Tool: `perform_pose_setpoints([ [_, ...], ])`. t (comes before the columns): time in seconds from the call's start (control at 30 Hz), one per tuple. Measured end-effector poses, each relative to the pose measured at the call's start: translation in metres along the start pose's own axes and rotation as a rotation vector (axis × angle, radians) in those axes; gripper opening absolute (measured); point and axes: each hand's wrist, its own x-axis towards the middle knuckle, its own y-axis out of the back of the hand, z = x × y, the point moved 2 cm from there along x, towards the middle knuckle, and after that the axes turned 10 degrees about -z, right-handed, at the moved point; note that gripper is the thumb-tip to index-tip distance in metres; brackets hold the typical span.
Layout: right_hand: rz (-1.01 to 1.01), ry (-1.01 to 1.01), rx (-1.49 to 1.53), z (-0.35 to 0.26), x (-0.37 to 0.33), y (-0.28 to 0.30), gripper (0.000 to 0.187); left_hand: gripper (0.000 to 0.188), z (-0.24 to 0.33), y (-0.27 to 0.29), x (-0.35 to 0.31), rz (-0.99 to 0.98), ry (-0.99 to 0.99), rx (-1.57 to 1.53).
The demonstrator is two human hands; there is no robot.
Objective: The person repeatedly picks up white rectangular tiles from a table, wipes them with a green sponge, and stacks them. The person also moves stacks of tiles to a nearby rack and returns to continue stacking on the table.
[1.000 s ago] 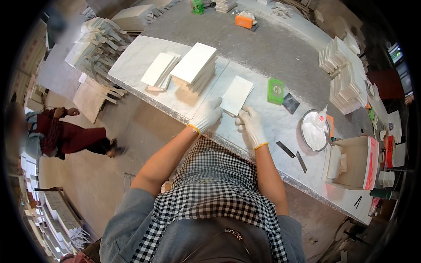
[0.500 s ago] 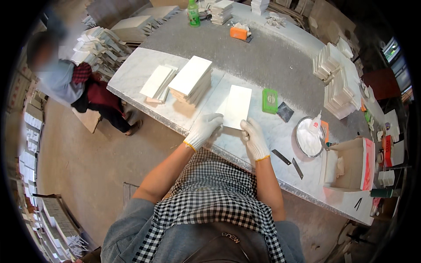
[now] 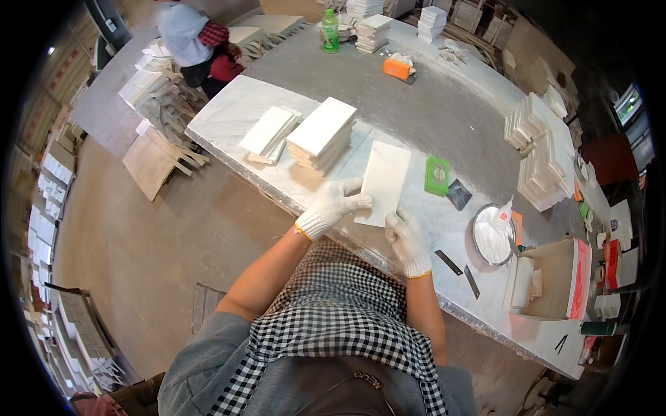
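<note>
A white rectangular tile [image 3: 387,177] is held at its near end, over the front part of the marble-topped bench [image 3: 229,104]. My left hand [image 3: 336,206], in a white knit glove with a yellow cuff edge, is closed at the tile's left edge near the lower corner. My right hand [image 3: 408,244], gloved the same way, pinches the lower right corner between thumb and fingers. Left of it stands a tall stack of white tiles [image 3: 323,128], and beyond that a lower stack [image 3: 269,133].
Right of the tile lie a green box [image 3: 437,176], a dark square sheet [image 3: 459,195] and two dark blades [image 3: 449,263]. A bowl of white powder [image 3: 489,243] holds a squeeze bottle [image 3: 504,213]. An open carton [image 3: 551,277] stands further right. Another person [image 3: 191,38] is at the far left.
The tile looks larger and nearer, its lower edge closer to me. My left fingers reach further over its left edge. The view has shifted, and the other person appears farther off.
</note>
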Motion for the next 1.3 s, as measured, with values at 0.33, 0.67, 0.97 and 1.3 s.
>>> perform_pose_setpoints([
  [0.33,-0.015,0.044,-0.149,0.0,-0.009,-0.004,0.04,0.036,0.008,0.001,-0.007,0.037,0.025,0.003],
  [0.67,0.022,0.015,-0.172,0.001,-0.011,-0.002,0.041,0.043,0.015,0.0,-0.016,0.009,0.069,-0.049],
  [0.97,0.019,0.017,-0.178,0.001,-0.008,-0.007,0.037,0.036,0.012,0.003,-0.023,0.023,0.033,-0.088],
  [1.3,0.081,0.001,-0.244,0.014,-0.005,0.0,0.036,0.038,0.007,0.005,-0.025,0.06,0.101,-0.036],
])
